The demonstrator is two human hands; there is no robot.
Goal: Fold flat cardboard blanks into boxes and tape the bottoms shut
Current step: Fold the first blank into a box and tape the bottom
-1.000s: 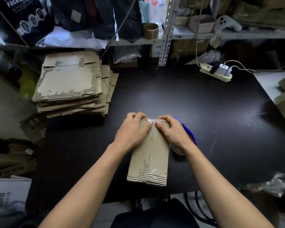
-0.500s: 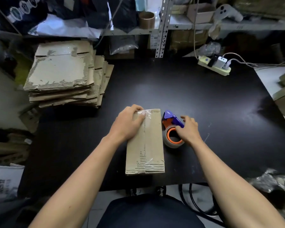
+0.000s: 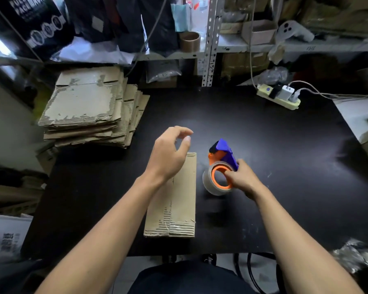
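Note:
A narrow folded cardboard box (image 3: 176, 200) lies on the black table (image 3: 274, 145), its long side running away from me, with clear tape at its near end. My left hand (image 3: 170, 155) hovers above the box's far end with loosely curled fingers and holds nothing. To the right of the box, my right hand (image 3: 240, 179) grips a tape dispenser (image 3: 220, 166) with a blue handle, an orange core and a clear tape roll, lifted and tilted a little off the table.
A stack of flat cardboard blanks (image 3: 87, 107) sits at the table's far left. A power strip (image 3: 278, 96) with plugs and cables lies at the far right. Metal shelving (image 3: 210, 41) stands behind the table. Crumpled plastic (image 3: 355, 253) lies at the near right.
My left hand has lifted off the box's far end. My right hand moved from the box to the tape dispenser, took hold of it and raised it.

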